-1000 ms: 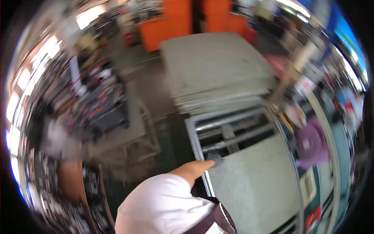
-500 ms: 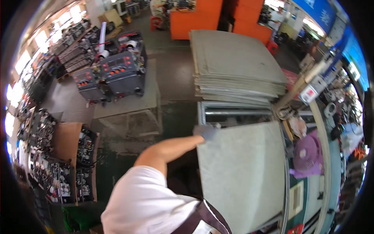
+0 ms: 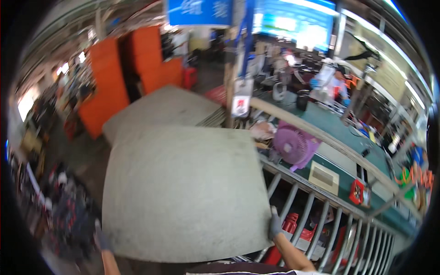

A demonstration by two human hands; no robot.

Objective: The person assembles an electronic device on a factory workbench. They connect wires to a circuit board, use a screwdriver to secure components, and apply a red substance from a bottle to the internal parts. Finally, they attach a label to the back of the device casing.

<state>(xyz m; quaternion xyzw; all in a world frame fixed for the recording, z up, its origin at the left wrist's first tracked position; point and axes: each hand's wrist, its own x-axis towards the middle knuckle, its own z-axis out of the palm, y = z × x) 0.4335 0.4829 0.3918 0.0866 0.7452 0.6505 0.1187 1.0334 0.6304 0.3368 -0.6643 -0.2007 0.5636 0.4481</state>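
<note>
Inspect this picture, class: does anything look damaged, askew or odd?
Dark smudges mark the pale grey board between the left hand and right hand, near its lower edge; they stand out against its plainer middle.

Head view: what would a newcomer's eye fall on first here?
Probably the big pale board filling the middle, with the left hand at its left edge and the right hand at its right. Next, perhaps, the bright orange cabinets at upper left, then the purple fan just right of the board's far corner.
</note>
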